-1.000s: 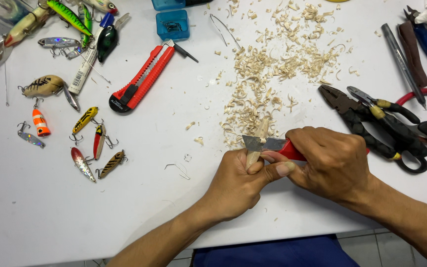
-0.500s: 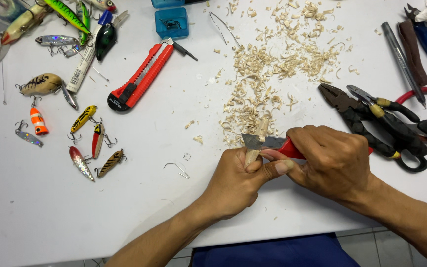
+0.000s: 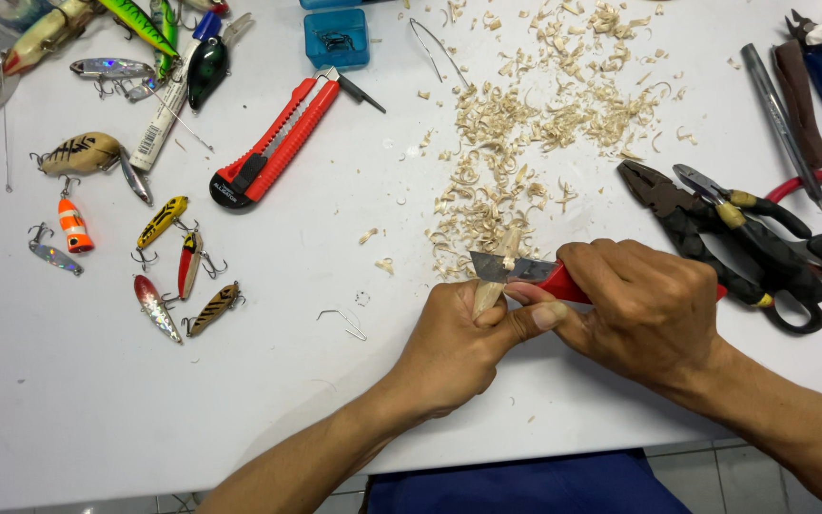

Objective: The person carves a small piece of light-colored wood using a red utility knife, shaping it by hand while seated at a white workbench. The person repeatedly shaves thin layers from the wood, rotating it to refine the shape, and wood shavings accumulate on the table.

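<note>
Now your left hand (image 3: pixel 454 347) pinches the wood piece (image 3: pixel 489 293) tight, your right hand (image 3: pixel 644 305) clamped on the knife (image 3: pixel 525 273), blade against it, shavings (image 3: pixel 525 143) beyond.

A red utility knife (image 3: pixel 278 143) lay on the white table (image 3: pixel 240 400) beside several small fishing lures (image 3: pixel 178 266). Wood shavings (image 3: pixel 525 124) spread near black pliers (image 3: pixel 692 224), scissors (image 3: pixel 792 247) and a blue box (image 3: pixel 337 38).

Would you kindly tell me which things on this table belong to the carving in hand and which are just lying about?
In use:
left hand
small wooden piece
right hand
red-handled knife
wood shavings

Lying about:
fishing lures
red utility knife
blue plastic box
pliers
scissors
</note>
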